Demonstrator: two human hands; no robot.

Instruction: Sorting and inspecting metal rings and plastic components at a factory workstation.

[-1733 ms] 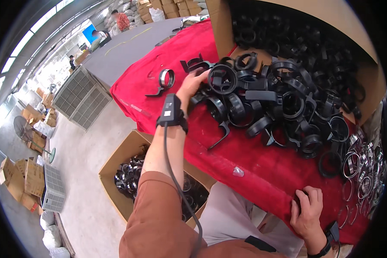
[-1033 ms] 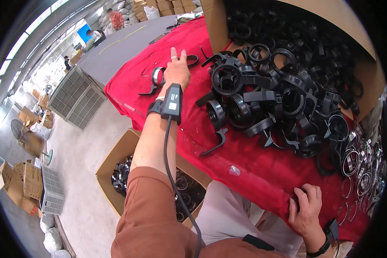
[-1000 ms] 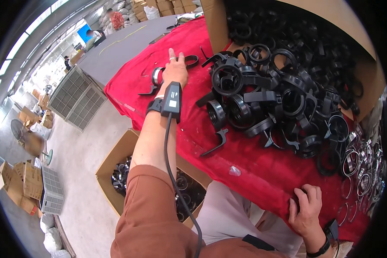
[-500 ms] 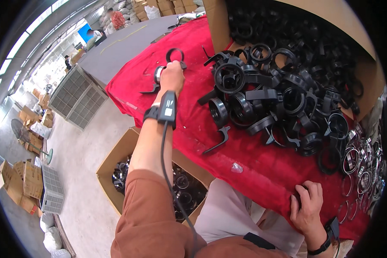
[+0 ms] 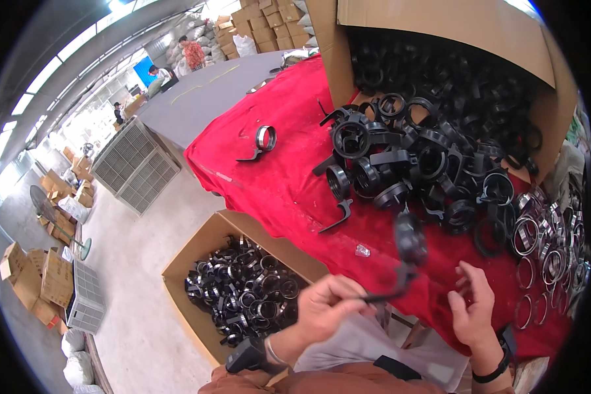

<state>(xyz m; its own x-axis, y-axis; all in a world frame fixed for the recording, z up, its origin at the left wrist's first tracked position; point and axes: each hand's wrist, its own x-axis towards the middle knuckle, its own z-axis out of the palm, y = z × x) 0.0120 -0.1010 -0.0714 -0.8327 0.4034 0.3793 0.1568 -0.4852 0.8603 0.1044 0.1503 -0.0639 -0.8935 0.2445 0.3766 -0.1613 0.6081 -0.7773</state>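
- Grip of the left hand (image 5: 328, 308): thumb and fingers pinched on the tail of a black ring clamp (image 5: 411, 241), whose blurred ring end stands up and away to the right, beside the counter's near edge.
- Right hand (image 5: 474, 305): fingers loosely parted, near the clamp; whether it touches the red-covered counter (image 5: 285, 187) cannot be told.
- Black clamp pile (image 5: 400, 157), heaped beyond both hands, before an open carton (image 5: 433, 46) holding more.
- Silver rings (image 5: 545, 256), right end.
- Lone silver-lined clamp (image 5: 264, 139), far left.
- Lower box (image 5: 207, 244), left of the person, filled with clamps.
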